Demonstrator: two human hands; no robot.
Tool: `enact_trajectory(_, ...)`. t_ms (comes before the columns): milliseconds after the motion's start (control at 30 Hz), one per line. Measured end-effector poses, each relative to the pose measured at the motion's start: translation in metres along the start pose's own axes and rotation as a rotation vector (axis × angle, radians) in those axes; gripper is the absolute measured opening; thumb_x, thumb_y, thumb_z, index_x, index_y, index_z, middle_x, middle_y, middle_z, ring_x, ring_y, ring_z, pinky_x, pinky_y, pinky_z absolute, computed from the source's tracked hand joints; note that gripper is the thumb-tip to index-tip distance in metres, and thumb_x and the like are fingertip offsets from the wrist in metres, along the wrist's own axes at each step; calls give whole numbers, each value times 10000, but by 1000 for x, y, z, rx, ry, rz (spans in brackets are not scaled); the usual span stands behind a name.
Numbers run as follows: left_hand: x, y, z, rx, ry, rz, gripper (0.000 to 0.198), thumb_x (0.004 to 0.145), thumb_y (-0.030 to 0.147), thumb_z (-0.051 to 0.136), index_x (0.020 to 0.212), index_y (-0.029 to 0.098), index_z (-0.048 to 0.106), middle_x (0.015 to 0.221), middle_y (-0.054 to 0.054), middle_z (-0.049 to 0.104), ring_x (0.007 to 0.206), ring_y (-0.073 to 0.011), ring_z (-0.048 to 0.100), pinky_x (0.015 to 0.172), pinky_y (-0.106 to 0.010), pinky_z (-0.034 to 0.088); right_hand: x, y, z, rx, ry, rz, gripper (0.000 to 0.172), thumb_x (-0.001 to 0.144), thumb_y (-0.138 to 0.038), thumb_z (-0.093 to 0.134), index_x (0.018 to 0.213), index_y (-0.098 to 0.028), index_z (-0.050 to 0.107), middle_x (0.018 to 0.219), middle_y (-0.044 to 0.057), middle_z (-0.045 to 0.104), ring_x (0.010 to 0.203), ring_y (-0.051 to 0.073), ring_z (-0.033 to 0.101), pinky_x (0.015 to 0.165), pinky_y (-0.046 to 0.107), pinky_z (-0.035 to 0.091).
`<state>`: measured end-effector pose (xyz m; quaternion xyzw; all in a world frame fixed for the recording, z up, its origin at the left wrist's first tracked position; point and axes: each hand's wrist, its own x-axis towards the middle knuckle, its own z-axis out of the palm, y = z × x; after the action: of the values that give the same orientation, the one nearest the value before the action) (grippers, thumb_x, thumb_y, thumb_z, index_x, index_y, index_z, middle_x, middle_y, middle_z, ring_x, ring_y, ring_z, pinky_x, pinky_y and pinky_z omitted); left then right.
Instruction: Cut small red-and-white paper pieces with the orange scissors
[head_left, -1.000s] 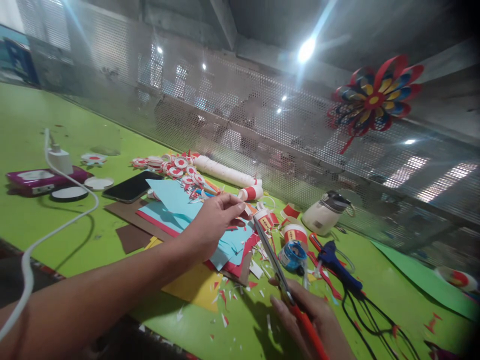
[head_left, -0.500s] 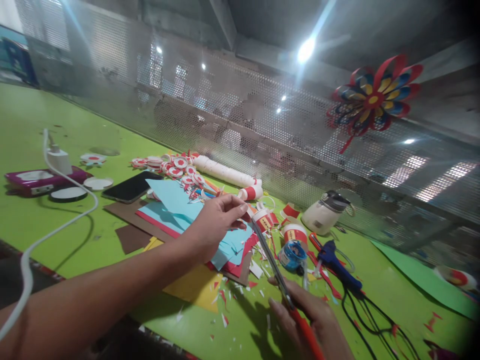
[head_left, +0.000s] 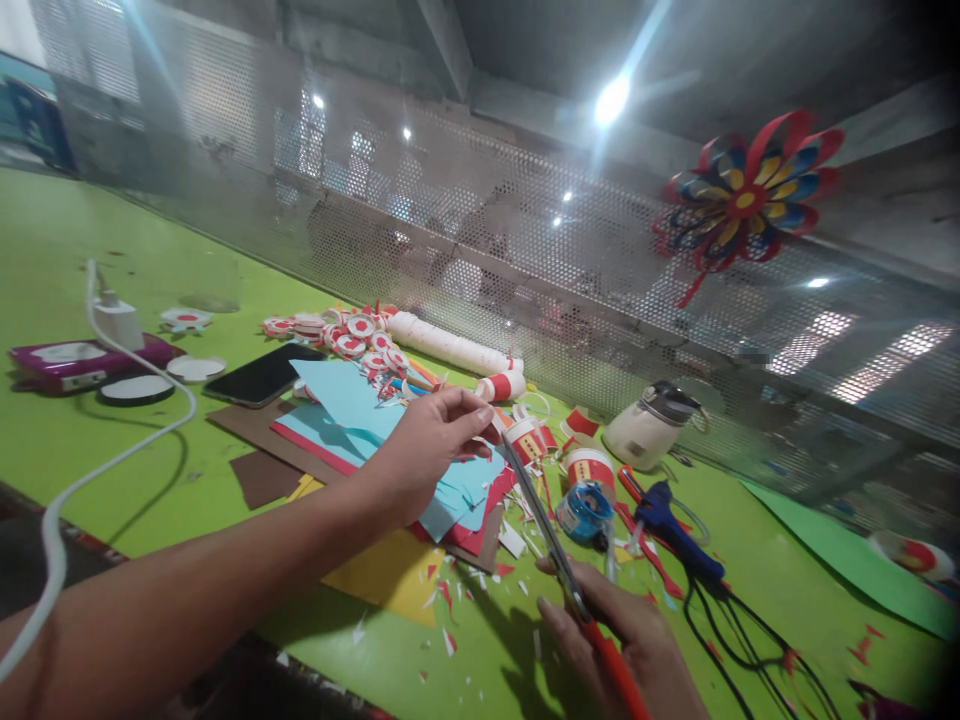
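The right hand [head_left: 646, 638] grips red-handled metal scissors [head_left: 562, 562]; the left hand [head_left: 431, 450] pinches a small reddish piece [head_left: 495, 430], seemingly steadying it.

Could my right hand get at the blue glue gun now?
Probably: the blue glue gun lies close by, with little but a red strip between. But your right hand holds scissors it may need to put down first.

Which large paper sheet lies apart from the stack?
The green sheet, right of the glue gun; the differently coloured others are grouped in the stack near the left hand.
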<state>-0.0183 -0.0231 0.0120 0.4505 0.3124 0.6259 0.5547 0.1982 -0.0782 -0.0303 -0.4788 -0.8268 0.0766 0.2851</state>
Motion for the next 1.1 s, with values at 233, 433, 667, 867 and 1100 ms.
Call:
enact_trajectory(233, 0, 3, -1, 26, 0, 32, 133, 729, 268, 606, 706, 150, 549, 692, -8, 577, 651, -109, 531, 680, -289, 438, 0, 1, 1, 23, -1, -7, 275, 797, -353, 526, 907, -151, 677, 591, 9, 625, 476, 136, 543, 482, 210, 448)
enact_trajectory(433, -1, 6, 1, 17, -42, 15, 116, 712, 214, 604, 641, 141, 549, 641, -9, 563, 616, -110, 523, 651, -289, 441, 0, -3, -2, 16, -20, 3, 289, 798, -383, 517, 894, -161, 677, 563, 3, 613, 480, 146, 557, 466, 215, 447)
enact_trajectory(667, -1, 8, 0, 54, -69, 5, 123, 704, 201, 603, 616, 135, 548, 616, -24, 572, 591, -112, 526, 637, -285, 445, -2, -3, -2, 10, -31, 23, 307, 794, -399, 513, 869, -149, 675, 532, 2, 585, 470, 150, 538, 472, 227, 443)
enact_trajectory(867, 0, 9, -1, 65, -82, -6, 120, 699, 196, 608, 613, 130, 558, 608, -25, 579, 571, -105, 534, 619, -273, 438, -2, -4, -4, 55, -71, 32, 329, 810, -433, 474, 817, -161, 660, 515, -5, 551, 451, 133, 506, 434, 211, 407)
enact_trajectory(1100, 0, 10, -1, 62, -80, -23, 104, 681, 178, 619, 612, 130, 558, 596, -17, 582, 555, -105, 542, 604, -271, 433, -1, -4, -4, 42, -64, 7, 306, 800, -424, 493, 773, -163, 650, 485, -22, 497, 429, 122, 453, 426, 210, 383)
